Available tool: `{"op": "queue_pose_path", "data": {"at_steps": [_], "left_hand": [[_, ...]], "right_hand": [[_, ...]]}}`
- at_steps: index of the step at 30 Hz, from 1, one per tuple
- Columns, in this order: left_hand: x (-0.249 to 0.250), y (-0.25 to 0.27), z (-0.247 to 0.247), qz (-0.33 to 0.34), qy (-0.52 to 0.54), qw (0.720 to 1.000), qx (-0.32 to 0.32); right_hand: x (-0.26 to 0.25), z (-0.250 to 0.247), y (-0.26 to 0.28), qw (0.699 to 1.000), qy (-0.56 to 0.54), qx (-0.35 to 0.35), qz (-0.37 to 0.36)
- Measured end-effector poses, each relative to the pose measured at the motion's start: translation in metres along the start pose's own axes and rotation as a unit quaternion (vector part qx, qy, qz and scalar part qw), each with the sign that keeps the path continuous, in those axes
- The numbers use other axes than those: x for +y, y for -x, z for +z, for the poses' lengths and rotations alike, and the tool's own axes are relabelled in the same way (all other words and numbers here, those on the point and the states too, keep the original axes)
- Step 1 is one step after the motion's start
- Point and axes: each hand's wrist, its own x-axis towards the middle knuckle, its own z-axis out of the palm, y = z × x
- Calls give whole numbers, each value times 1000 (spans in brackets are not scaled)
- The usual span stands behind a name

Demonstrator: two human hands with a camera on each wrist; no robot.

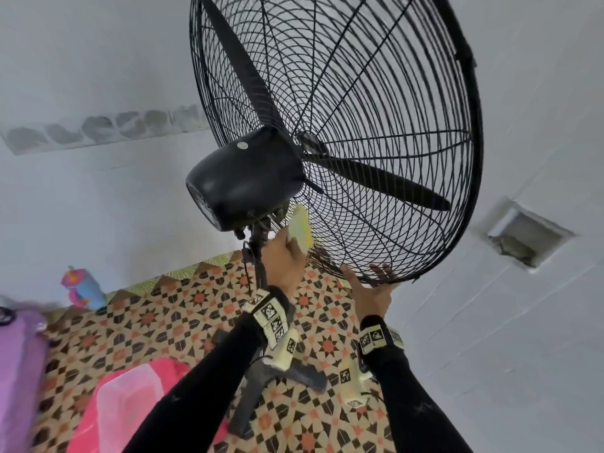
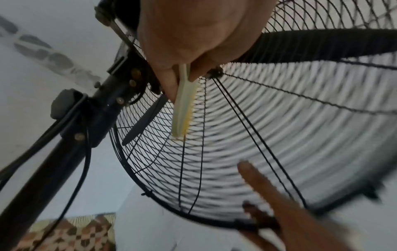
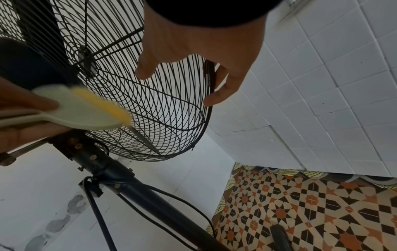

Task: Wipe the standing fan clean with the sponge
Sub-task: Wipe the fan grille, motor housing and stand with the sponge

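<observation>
A black standing fan fills the head view, with its wire cage [image 1: 376,103] above and its motor housing [image 1: 245,178] at the centre. My left hand [image 1: 292,248] pinches a thin pale green and yellow sponge [image 1: 299,227] and holds it against the rear grille just below the motor. The left wrist view shows the sponge [image 2: 182,108] edge-on against the wires. My right hand [image 1: 371,277] grips the cage's bottom rim. Its fingers [image 3: 223,88] wrap round the rim [image 3: 211,76], and the thumb [image 3: 144,69] lies on the grille.
The fan's pole [image 3: 150,202] and its cable [image 3: 189,203] run down to the base [image 1: 294,371] on a patterned tile floor [image 3: 311,203]. A pink tub [image 1: 130,397], a purple item [image 1: 16,354] and a colourful bottle [image 1: 83,287] stand at the left. White walls are close behind and to the right.
</observation>
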Motion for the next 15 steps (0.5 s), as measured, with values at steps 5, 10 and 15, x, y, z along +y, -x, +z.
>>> {"op": "queue_pose_path", "data": {"at_steps": [5,10,15], "left_hand": [[13,-32,-5,-48,-16,998,32],[-6,-32,-25,-19,-30,998,-57],[0,-37,-17,-38,-50,998,1]], "right_hand": [[0,1,0,1000,1,2,-8],[-5,-2,7,1000,-9,1,3],[2,3,2,1000,-4,-3,0]]}}
